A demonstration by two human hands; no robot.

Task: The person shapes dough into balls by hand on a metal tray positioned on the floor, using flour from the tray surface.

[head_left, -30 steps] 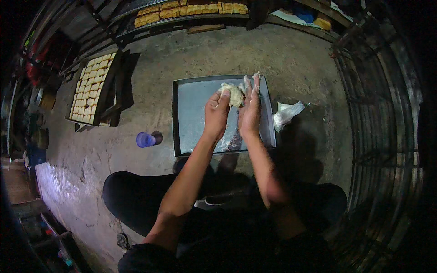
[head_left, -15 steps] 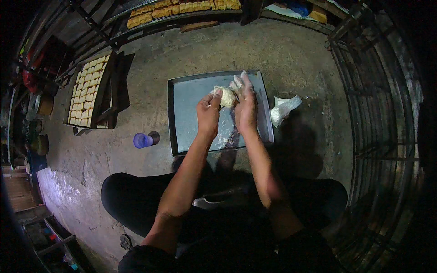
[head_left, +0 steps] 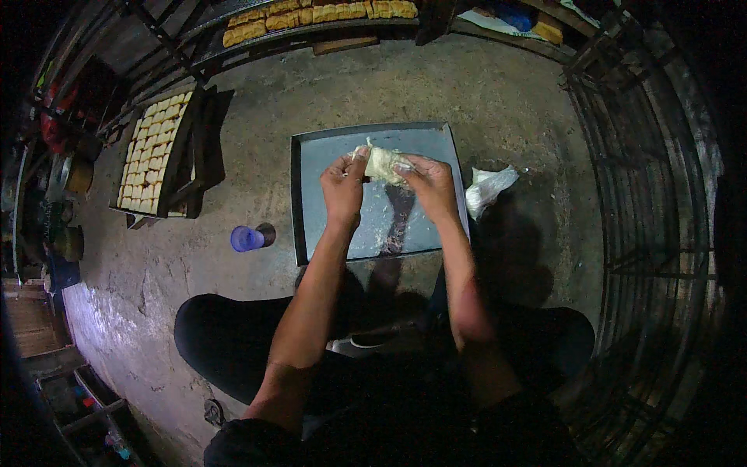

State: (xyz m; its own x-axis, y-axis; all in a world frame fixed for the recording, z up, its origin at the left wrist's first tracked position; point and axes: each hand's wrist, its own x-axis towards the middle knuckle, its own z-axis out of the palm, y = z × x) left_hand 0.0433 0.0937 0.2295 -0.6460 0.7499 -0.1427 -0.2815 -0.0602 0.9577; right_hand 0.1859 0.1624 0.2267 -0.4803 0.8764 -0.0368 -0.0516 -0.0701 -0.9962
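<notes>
A pale, lumpy piece of dough (head_left: 383, 164) is held up between my two hands over a grey metal tray (head_left: 331, 226). My left hand (head_left: 343, 185) pinches its left end, thumb on the near side. At the right end, my right hand (head_left: 433, 184) grips it with thumb and fingers, which have white residue on them. The dough is stretched sideways between the hands, and its far side is hidden. White smears and crumbs mark the tray's surface below.
Right of the tray lies a white plastic bag (head_left: 490, 187). A purple cup (head_left: 246, 239) stands on the concrete floor to the left. Farther left is a tray of pale buns (head_left: 154, 152). Browned bread (head_left: 319, 14) fills a far shelf, and a metal rack (head_left: 650, 202) runs along the right.
My right hand has gone from spread fingers beside the dough to gripping its right end. The dough has been drawn out wider, with my left hand shifted slightly left.
</notes>
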